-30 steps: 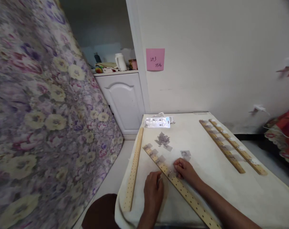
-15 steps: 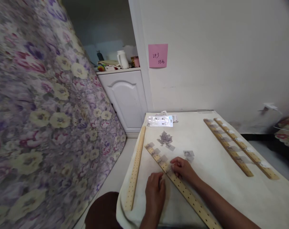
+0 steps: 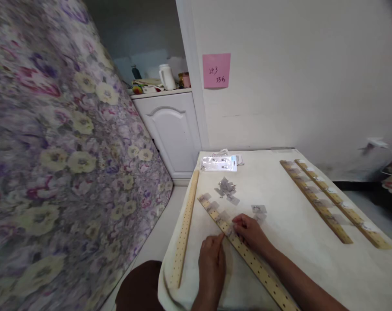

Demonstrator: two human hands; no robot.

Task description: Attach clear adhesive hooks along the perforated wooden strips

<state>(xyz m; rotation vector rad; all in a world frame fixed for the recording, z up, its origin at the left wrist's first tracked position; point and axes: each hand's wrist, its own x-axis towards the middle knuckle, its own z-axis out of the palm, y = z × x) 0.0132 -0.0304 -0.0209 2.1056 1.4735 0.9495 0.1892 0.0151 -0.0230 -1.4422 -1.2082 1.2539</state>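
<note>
A pale wooden strip [image 3: 256,262] with rows of holes lies diagonally across the white-covered table. Several small metal hooks with clear plastic tabs [image 3: 212,208] sit along its far part. My left hand [image 3: 211,261] is closed at the strip's near left side, its index fingertip pressing the edge. From the right, my right hand [image 3: 252,233] reaches over with fingers pinched on a clear-tabbed hook [image 3: 231,233] at the strip. The fingers partly hide that hook.
A loose pile of clear-tabbed hooks [image 3: 226,188] lies beyond the strip, with more tabs [image 3: 258,210] to its right. Another holed strip [image 3: 185,224] runs along the left edge. Two hook-fitted strips [image 3: 315,198] lie at right. Clear packaging [image 3: 219,163] sits at the back.
My left index finger has stretched out to the strip's edge. My right hand stays at the same hook with its fingers slightly shifted. The view has moved a little.
</note>
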